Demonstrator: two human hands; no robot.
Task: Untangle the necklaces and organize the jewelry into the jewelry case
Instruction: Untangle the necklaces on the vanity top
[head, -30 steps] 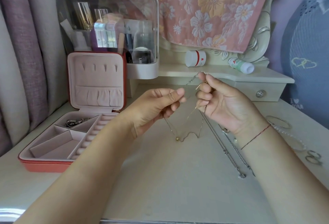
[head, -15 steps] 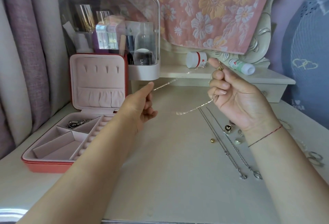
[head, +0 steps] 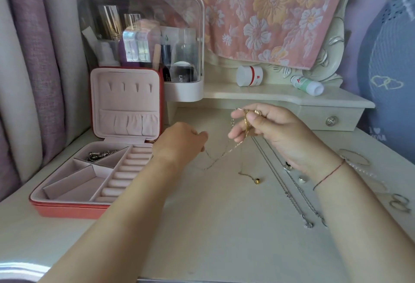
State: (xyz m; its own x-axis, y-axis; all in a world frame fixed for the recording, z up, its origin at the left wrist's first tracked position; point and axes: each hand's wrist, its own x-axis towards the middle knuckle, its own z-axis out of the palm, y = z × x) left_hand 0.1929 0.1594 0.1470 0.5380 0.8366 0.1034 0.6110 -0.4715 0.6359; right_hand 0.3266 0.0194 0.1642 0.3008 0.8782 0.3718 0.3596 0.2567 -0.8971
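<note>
Far left there's a curtain (head: 33, 69), then the case (head: 67, 209) sitting open on the desk (head: 202, 237), lid upright. A little pile of silver bits (head: 101, 155) is in its back-left compartment, and the ring rolls (head: 125, 177) run down the right side. A clear organizer (head: 143, 35) full of cosmetics stands right behind the lid. The left hand (head: 179, 145) is just right of the case with its back to the camera and fingers curled under. The gold chain (head: 224, 154) runs right up to it, so it looks pinched there, but the fingertips themselves are hidden. The chain sags toward the desk, then climbs to the right hand (head: 276, 132), which has thumb and curled fingers clamped on a bunched-up part held above the desk. A loose end with a gold bead (head: 256, 180) lies on the desk below. Two silver chains (head: 289, 192) lie stretched out under the right wrist, partly covered by it, with a couple of small round pieces (head: 302, 179) beside them. Up on the shelf (head: 269, 97) are a white jar (head: 249, 76) and a tube (head: 307, 85) on its side. Far right are a thin bangle (head: 354, 156) and a few hoops (head: 399, 203).
</note>
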